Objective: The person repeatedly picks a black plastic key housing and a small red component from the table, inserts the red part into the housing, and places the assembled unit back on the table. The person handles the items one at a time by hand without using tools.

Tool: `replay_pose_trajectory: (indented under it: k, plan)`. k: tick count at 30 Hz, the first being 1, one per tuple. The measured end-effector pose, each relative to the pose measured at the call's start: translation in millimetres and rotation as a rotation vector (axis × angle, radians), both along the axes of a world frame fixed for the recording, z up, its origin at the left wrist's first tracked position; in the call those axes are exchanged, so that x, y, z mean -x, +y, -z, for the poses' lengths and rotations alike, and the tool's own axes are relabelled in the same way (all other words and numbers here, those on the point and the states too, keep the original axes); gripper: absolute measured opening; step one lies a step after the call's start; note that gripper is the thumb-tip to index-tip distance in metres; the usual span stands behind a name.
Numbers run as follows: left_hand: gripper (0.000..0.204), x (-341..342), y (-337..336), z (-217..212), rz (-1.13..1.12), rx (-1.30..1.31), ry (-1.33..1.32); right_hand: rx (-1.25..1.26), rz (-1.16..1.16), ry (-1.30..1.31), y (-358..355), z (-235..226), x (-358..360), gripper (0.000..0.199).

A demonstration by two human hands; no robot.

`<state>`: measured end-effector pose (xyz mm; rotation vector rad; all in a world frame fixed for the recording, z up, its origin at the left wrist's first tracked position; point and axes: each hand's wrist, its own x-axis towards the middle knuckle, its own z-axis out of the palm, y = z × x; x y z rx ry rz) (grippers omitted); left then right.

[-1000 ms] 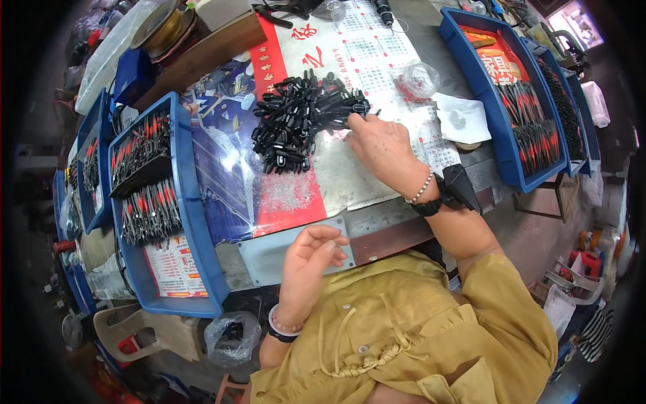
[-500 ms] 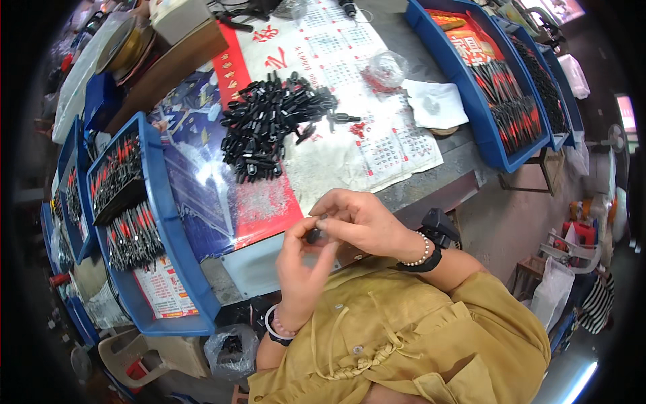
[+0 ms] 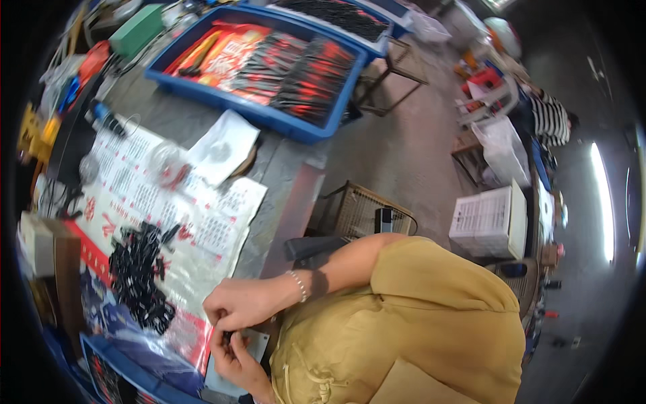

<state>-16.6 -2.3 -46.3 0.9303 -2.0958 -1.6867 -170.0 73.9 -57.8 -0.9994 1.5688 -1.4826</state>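
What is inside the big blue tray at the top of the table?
The blue plastic tray holds rows of small black and red parts lying on a red printed sheet. The sheet and parts cover the tray's floor, so nothing beneath them can be seen.

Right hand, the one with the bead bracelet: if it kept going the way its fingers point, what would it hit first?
Probably the small black part pinched between the right hand and the left hand; beyond that, the table edge, though depth is unclear.
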Motion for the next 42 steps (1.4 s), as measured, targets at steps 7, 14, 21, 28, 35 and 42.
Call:
replay_pose_trajectory:
  k: [7, 14, 21, 28, 35, 42]
  plan:
    - [0.025, -3.0, -5.0, 3.7, 0.118, 0.069, -0.011, -0.018, -0.048, -0.04, 1.3, -9.1, 1.6, 0.018]
    - [0.025, -13.3, -3.0, -6.2, -0.012, -0.34, 0.042, -0.097, 0.356, 0.286, 17.2, 3.2, 78.5, 0.018]
    - [0.03, -21.5, -13.8, -3.9, -0.065, -0.792, 0.279, -0.221, 0.211, 0.798, 2.9, 8.7, 116.8, 0.011]
    - [0.031, -22.3, -14.4, -9.4, -0.034, -0.795, 0.227, -0.341, 0.106, 0.98, -29.5, 25.5, 120.5, 0.008]
    - [0.026, -20.7, -14.8, -7.5, 0.009, -0.857, 0.253, -0.366, -0.079, 0.912, -37.4, 15.5, 134.4, 0.01]
    - [0.023, -22.7, -17.9, -8.5, 0.034, -0.888, 0.256, -0.298, -0.051, 0.721, -32.9, 14.9, 137.0, 0.015]
